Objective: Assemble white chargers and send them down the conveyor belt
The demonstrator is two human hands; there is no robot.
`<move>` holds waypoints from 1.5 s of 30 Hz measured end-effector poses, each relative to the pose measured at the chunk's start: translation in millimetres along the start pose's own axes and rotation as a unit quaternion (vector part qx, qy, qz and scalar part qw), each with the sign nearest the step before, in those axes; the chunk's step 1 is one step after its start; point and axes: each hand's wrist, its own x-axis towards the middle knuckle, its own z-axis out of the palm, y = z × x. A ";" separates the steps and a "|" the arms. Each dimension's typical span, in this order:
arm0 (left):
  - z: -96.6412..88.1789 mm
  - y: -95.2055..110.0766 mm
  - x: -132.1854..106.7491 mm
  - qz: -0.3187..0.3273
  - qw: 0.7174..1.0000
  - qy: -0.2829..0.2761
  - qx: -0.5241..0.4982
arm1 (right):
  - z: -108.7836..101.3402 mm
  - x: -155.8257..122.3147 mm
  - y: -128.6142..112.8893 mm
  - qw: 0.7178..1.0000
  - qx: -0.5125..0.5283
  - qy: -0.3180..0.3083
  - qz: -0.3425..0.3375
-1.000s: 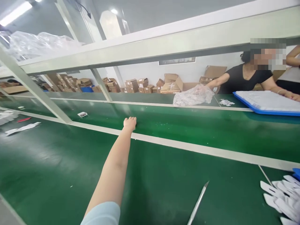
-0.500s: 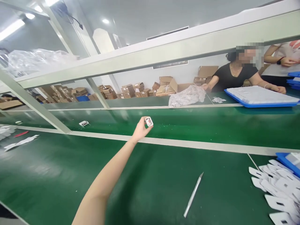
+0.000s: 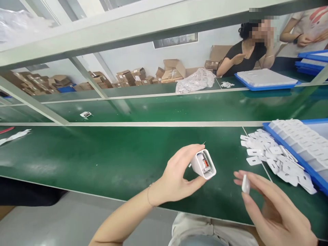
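My left hand [image 3: 176, 174] is closed around a white charger housing [image 3: 204, 164], its open end turned toward me. Inside the housing an orange USB port and some metal parts show. To the right, my right hand [image 3: 274, 201] pinches a small white cover plate [image 3: 245, 184] between thumb and fingers, seen nearly edge-on. The plate and the housing are apart. Beyond my right hand lies a loose pile of white cover plates [image 3: 278, 155] with small slots. A craft knife is mostly hidden behind my left hand.
A blue tray [image 3: 289, 147] of white housings stands at the right. Another white housing [image 3: 85, 114] lies on the far green strip. White strips [image 3: 16, 136] lie at left. Across the bench sit a plastic bag [image 3: 196, 80], another blue tray [image 3: 266, 88] and two people. A frame bar crosses above.
My left hand has come back from the far strip with the housing, now over the near bench. My right hand has come into view holding a cover plate. The view has tilted down.
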 end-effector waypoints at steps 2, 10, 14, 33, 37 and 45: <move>11.0 11.2 -14.9 -0.006 0.999 0.039 0.015 | 5.9 10.5 -11.2 0.999 0.003 -0.017 -0.036; 51.7 20.2 -41.7 -0.010 0.980 0.197 -0.009 | 24.9 19.7 -29.2 0.991 -0.068 -0.063 -0.093; 52.7 17.3 -39.1 0.056 0.977 0.200 0.045 | 30.2 17.7 -30.6 0.993 -0.055 -0.060 -0.081; 38.9 6.2 -44.7 0.133 0.973 0.170 0.085 | 20.5 25.9 -4.0 0.795 0.379 -0.360 0.309; 28.7 13.9 -42.5 0.152 0.974 0.131 0.106 | 17.8 26.9 -5.4 0.786 0.384 -0.377 0.303; 29.5 32.2 -32.1 0.117 0.985 0.127 0.029 | 11.3 12.7 -12.7 0.793 0.394 -0.349 0.307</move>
